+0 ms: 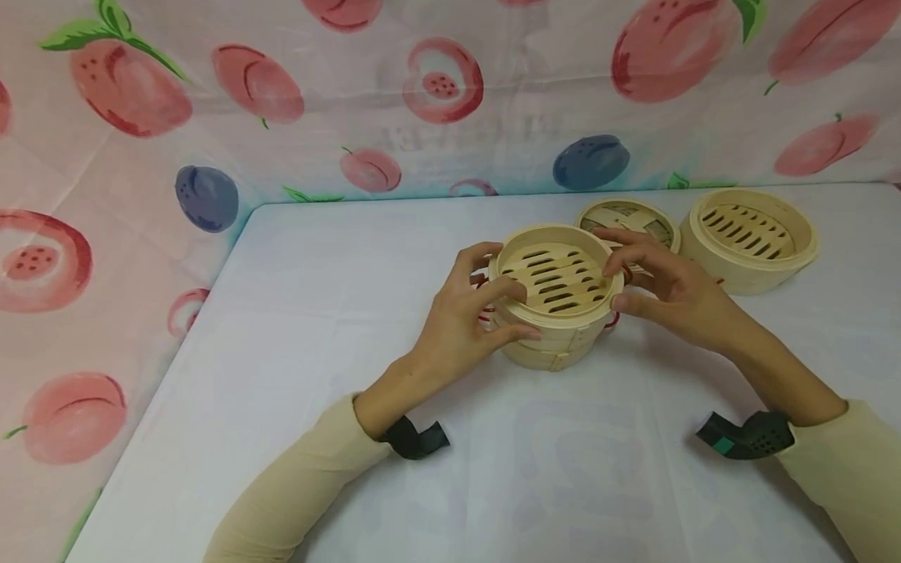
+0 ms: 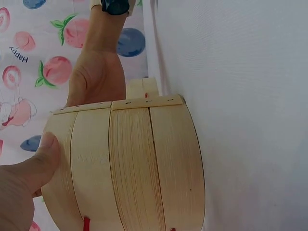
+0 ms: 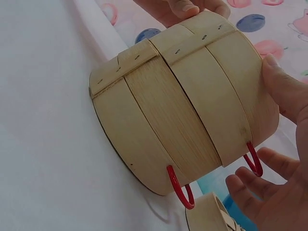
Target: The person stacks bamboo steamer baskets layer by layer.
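Two round bamboo steamer baskets are stacked mid-table in the head view. My left hand [image 1: 454,324] grips the upper basket [image 1: 559,335] at its left, the thumb along the outer wall and a finger over the rim. On the opposite side my right hand [image 1: 679,293] holds the same basket, thumb on the near wall and fingers at the rim. The lower basket [image 2: 132,168] sits directly beneath, its wall lined up under the upper one. Red loop handles [image 3: 177,187] stick out of both baskets in the right wrist view. The slatted base of the upper basket shows inside it.
Behind my right hand lies a woven bamboo lid [image 1: 622,215], partly covered by the fingers. Another slatted steamer basket [image 1: 749,274] stands to its right. A fruit-print cloth [image 1: 493,125] hangs behind the white table [image 1: 317,313].
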Tool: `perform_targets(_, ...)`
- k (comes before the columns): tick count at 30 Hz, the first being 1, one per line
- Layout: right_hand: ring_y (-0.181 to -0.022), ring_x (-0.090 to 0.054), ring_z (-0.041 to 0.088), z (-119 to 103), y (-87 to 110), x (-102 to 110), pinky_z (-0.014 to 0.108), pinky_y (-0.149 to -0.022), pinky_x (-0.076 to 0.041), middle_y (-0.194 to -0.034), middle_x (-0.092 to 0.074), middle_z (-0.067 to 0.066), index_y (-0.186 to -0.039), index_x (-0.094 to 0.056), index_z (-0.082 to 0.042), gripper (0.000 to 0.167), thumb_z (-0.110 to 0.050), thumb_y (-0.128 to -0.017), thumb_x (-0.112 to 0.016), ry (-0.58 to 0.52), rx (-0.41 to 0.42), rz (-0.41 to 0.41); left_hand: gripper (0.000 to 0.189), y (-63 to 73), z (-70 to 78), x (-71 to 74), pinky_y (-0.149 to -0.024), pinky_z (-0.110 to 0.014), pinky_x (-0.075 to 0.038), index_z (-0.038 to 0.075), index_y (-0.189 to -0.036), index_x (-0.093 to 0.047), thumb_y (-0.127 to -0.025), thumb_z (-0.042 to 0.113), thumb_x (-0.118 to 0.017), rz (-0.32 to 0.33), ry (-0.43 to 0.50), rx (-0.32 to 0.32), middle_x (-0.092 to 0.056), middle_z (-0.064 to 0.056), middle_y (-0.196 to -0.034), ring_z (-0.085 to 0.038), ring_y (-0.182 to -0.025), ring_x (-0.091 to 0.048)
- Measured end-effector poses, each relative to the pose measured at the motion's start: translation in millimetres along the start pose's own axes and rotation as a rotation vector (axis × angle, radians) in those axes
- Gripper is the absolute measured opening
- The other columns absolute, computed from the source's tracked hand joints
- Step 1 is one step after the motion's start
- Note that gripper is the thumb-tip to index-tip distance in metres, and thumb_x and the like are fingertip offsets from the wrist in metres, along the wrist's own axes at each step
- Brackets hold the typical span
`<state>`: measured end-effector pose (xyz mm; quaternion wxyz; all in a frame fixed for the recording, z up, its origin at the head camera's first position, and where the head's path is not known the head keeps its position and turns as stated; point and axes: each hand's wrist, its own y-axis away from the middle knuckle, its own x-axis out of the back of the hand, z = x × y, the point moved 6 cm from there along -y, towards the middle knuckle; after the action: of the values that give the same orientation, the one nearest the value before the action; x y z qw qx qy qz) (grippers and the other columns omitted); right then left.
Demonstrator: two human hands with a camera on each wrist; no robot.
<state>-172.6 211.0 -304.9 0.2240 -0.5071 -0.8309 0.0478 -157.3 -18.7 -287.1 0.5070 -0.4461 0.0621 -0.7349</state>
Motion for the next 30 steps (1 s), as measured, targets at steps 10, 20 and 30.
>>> perform_targets(10, -0.14, -0.024, 0.022, 2.7, 0.1, 5.2, 0.019, -0.099, -0.035, -0.15, -0.031, 0.015, -0.127, -0.052, 0.005, 0.043, 0.018, -0.086, -0.056, -0.053, 0.011, -0.032, 0.034, -0.6, -2.0, 3.2, -0.093, -0.036, -0.044, 0.011, -0.09, -0.066, -0.066, 0.022, -0.088, 0.0, 0.005, -0.018, -0.042, -0.021, -0.133, -0.031, -0.117, -0.049)
perform_targets(20, -0.14, -0.024, 0.023, 2.8, -1.0, 5.5, 0.02, -0.096, -0.036, -0.147, -0.034, 0.019, -0.113, -0.056, 0.006, 0.033, 0.02, -0.083, -0.059, -0.078, 0.019, -0.028, 0.032, -3.0, -2.1, 5.9, -0.092, -0.036, -0.045, 0.01, -0.087, -0.066, -0.066, 0.019, -0.088, -0.017, 0.032, -0.056, -0.044, -0.022, -0.133, -0.029, -0.122, -0.046)
perform_targets(30, -0.139, -0.026, 0.021, 1.5, 1.6, 4.0, 0.019, -0.098, -0.036, -0.145, -0.037, 0.012, -0.108, -0.056, 0.005, 0.03, 0.02, -0.083, -0.06, -0.114, -0.01, -0.03, 0.034, -4.3, -5.1, 6.0, -0.093, -0.035, -0.044, 0.011, -0.089, -0.065, -0.067, 0.018, -0.089, -0.047, 0.043, -0.03, -0.044, -0.02, -0.135, -0.025, -0.127, -0.043)
